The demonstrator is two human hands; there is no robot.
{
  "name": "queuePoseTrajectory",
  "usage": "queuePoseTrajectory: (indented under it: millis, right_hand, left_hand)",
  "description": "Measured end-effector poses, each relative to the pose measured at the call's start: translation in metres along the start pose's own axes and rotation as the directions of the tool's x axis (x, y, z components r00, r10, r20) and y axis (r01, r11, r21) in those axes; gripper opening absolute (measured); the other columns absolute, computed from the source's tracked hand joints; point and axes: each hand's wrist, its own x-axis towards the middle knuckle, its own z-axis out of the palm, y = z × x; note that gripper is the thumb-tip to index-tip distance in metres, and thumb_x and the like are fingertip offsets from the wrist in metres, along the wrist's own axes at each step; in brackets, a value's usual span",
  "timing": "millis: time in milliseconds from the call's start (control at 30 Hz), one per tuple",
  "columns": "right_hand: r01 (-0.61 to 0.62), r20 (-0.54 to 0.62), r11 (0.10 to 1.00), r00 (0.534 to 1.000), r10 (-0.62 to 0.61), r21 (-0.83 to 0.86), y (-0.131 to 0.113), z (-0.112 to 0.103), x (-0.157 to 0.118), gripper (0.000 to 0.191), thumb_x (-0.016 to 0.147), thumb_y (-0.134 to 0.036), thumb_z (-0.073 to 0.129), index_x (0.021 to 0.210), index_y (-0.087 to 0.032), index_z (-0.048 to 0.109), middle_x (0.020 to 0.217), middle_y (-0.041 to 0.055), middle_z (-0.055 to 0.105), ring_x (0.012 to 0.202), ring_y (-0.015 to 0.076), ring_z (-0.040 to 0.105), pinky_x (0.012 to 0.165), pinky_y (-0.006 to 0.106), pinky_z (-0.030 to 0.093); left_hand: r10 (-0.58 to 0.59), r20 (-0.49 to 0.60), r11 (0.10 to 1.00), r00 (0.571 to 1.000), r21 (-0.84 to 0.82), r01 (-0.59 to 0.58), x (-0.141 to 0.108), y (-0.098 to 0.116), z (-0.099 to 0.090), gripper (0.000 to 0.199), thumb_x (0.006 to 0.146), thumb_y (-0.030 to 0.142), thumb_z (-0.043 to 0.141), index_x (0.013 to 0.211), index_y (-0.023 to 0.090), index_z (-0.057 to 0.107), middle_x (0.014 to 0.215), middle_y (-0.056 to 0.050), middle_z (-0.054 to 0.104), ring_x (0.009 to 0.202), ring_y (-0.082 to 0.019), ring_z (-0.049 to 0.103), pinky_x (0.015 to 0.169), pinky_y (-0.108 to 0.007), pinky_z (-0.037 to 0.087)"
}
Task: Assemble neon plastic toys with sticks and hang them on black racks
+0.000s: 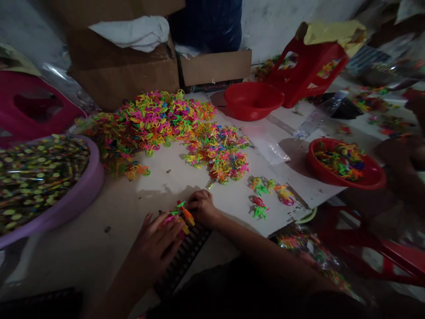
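Observation:
Small colourful plastic pieces [187,215], orange, green, pink and yellow, stand in a black slotted rack [181,261] near the table's front edge. My left hand [154,241] lies over the rack's left side, its fingers spread and resting against several pieces. At the rack's far end is my right hand [202,207], its fingers curled; whatever they hold, if anything, is hidden. A large heap of bright plastic pieces [162,115] covers the table beyond my hands. To the right lies a small loose group of pieces [260,212].
A purple basin [89,177] full of wrapped items is at the left. Two red basins [254,102] are at the back and right, the right one [372,175] holding pieces. Clear plastic bags [270,148], cardboard boxes [133,79] and a red stool [299,62] stand around. Part of another person shows far right.

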Motion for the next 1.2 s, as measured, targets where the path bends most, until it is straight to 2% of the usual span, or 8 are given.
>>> queuePoseTrajectory:
  millis: [300, 467, 633, 800, 867, 967, 1033, 1200]
  right_hand:
    - [0.036, 0.083, 0.998, 0.996, -0.032, -0.051, -0.002, -0.026, -0.001, 0.011, 0.069, -0.034, 0.068, 0.080, -0.030, 0.070, 0.095, 0.0000, 0.062, 0.096, 0.0180, 0.050, 0.093, 0.036, 0.028]
    - [-0.389, -0.170, 0.889, 0.919, 0.356, -0.240, 0.016, -0.059, 0.003, 0.023, 0.086, -0.031, 0.046, 0.093, -0.021, 0.065, 0.093, 0.0080, 0.065, 0.084, 0.0183, 0.059, 0.072, 0.028, 0.041]
    - [-0.346, -0.130, 0.858, 0.938, 0.321, -0.379, 0.020, -0.063, -0.012, 0.017, 0.083, -0.023, 0.049, 0.094, -0.018, 0.061, 0.093, 0.0113, 0.064, 0.088, 0.0213, 0.058, 0.075, 0.030, 0.040]
    - [-0.441, -0.314, 0.827, 0.776, 0.547, 0.350, 0.013, -0.069, -0.035, 0.022, 0.072, -0.029, 0.060, 0.090, -0.017, 0.055, 0.070, 0.0009, 0.059, 0.059, 0.0128, 0.052, 0.056, 0.023, 0.039]
    - [-0.349, -0.152, 0.591, 0.758, 0.635, 0.727, 0.008, -0.067, -0.037, 0.029, 0.067, -0.039, 0.062, 0.085, -0.016, 0.056, 0.064, -0.0023, 0.055, 0.049, 0.0090, 0.045, 0.046, 0.021, 0.035]
    - [-0.313, 0.145, 0.267, 0.852, 0.504, 0.911, 0.002, -0.054, -0.033, 0.034, 0.063, -0.044, 0.065, 0.079, -0.015, 0.060, 0.062, -0.0024, 0.054, 0.047, 0.0071, 0.042, 0.043, 0.019, 0.032]
    - [-0.301, 0.159, 0.328, 0.905, 0.396, 0.895, 0.000, -0.041, -0.025, 0.033, 0.057, -0.040, 0.071, 0.076, -0.015, 0.062, 0.064, -0.0023, 0.057, 0.052, 0.0087, 0.047, 0.048, 0.020, 0.037]
    - [-0.089, 0.082, 0.822, 0.995, 0.051, 0.562, 0.003, -0.020, -0.005, 0.009, 0.067, -0.027, 0.065, 0.066, -0.019, 0.064, 0.065, -0.0028, 0.063, 0.062, 0.0125, 0.055, 0.061, 0.022, 0.043]
  left_hand:
    - [0.040, 0.029, 0.990, 0.999, 0.131, -0.044, -0.001, -0.003, -0.012, 0.039, 0.082, 0.025, 0.051, 0.120, 0.025, 0.048, 0.115, -0.002, 0.062, 0.111, -0.024, 0.051, 0.107, -0.053, 0.011]
    - [-0.010, 0.073, 0.986, 0.997, 0.165, -0.003, 0.007, 0.005, -0.015, 0.047, 0.084, 0.037, 0.047, 0.129, 0.024, 0.041, 0.125, -0.004, 0.055, 0.118, -0.027, 0.044, 0.106, -0.052, 0.016]
    - [0.033, 0.082, 0.992, 0.996, 0.118, -0.043, 0.013, 0.007, 0.000, 0.041, 0.085, 0.027, 0.047, 0.125, 0.021, 0.046, 0.128, -0.003, 0.052, 0.122, -0.025, 0.040, 0.100, -0.043, 0.032]
    - [0.001, 0.059, 0.997, 0.998, 0.073, -0.005, 0.009, 0.003, 0.005, 0.042, 0.083, 0.028, 0.049, 0.124, 0.021, 0.046, 0.124, -0.005, 0.055, 0.115, -0.023, 0.046, 0.094, -0.039, 0.041]
    - [-0.008, 0.058, 0.998, 0.998, 0.069, 0.004, 0.008, 0.003, 0.005, 0.042, 0.083, 0.031, 0.050, 0.124, 0.022, 0.047, 0.124, -0.005, 0.055, 0.114, -0.023, 0.047, 0.093, -0.039, 0.042]
    - [-0.003, 0.060, 0.997, 0.998, 0.079, -0.002, 0.008, 0.004, 0.004, 0.043, 0.083, 0.034, 0.050, 0.124, 0.022, 0.047, 0.125, -0.005, 0.054, 0.115, -0.023, 0.046, 0.093, -0.038, 0.042]
    - [-0.001, 0.074, 0.995, 0.997, 0.098, -0.006, 0.008, 0.004, 0.004, 0.044, 0.083, 0.034, 0.049, 0.125, 0.022, 0.046, 0.127, -0.005, 0.053, 0.115, -0.023, 0.046, 0.093, -0.038, 0.041]
    - [0.004, 0.119, 0.993, 0.993, 0.119, -0.019, 0.007, 0.003, 0.003, 0.049, 0.083, 0.037, 0.049, 0.128, 0.021, 0.042, 0.129, -0.006, 0.051, 0.115, -0.024, 0.046, 0.093, -0.039, 0.040]
